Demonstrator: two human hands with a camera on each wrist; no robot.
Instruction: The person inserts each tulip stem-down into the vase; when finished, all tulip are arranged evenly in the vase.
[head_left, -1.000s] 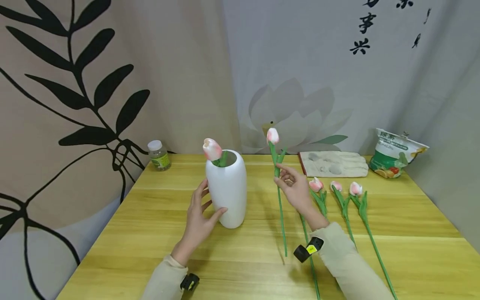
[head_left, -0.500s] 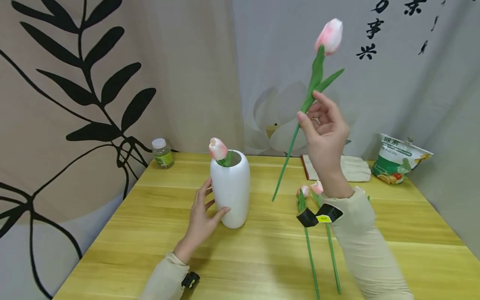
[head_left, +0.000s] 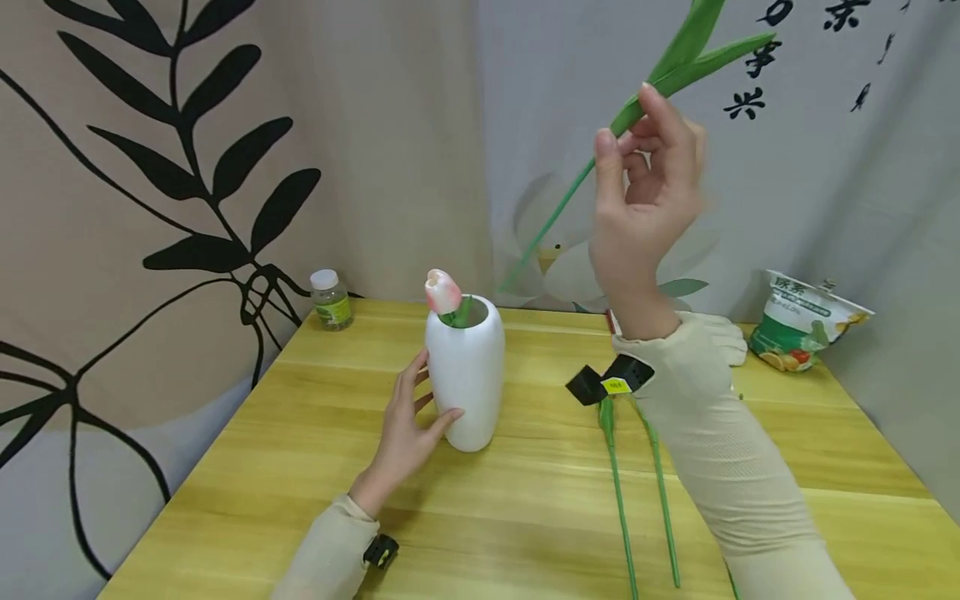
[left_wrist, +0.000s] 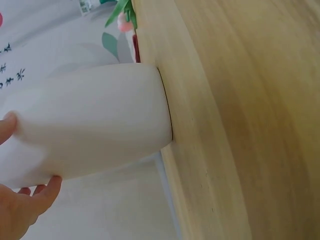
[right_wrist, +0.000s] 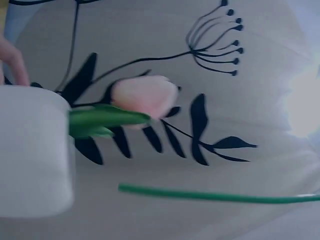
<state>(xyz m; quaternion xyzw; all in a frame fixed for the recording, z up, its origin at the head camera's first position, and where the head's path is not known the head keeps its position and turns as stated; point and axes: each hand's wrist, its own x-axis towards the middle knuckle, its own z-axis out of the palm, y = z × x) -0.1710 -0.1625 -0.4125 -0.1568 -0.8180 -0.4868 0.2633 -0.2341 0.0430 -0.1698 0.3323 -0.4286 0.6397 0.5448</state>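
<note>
A white vase stands upright on the wooden table, with one pink-and-white tulip leaning out of its mouth. My left hand holds the vase's left side, thumb across the front and fingers round behind. Raised high at the right, my right hand pinches a second tulip by its green stem just under the leaves. That tulip's bloom lies outside the head view. In the right wrist view, its stem end hangs beside the vase, apart from it.
Several more tulips lie on the table's right; two stems show, their blooms hidden by the right arm. Behind stand a small white-capped bottle, a green-and-white snack bag and a partly covered pale glove. A printed curtain hangs at the back.
My right hand has lifted the tulip from near the table to well above the vase's height, tilting its stem end toward the left. The left hand keeps its hold on the vase.
</note>
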